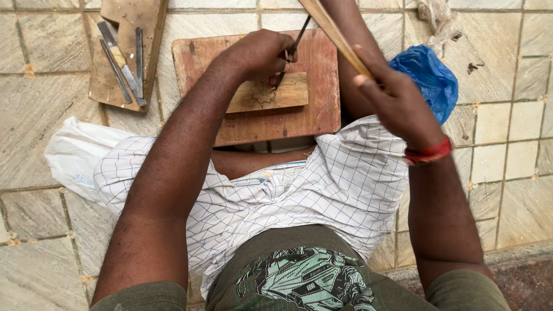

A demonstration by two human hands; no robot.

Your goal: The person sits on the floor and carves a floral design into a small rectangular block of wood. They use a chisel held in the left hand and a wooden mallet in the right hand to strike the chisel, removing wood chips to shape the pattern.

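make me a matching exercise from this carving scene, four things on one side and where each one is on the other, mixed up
Things:
1. chisel
2. wooden stick
3. spare chisels
4. blue bag

Places:
A. on the tiled floor by the right forearm
B. gripped in the right hand, raised
C. lying on a plank at upper left
D. in the left hand, tip on the carved wood piece

Pairs: 1-D, 2-B, 3-C, 4-A
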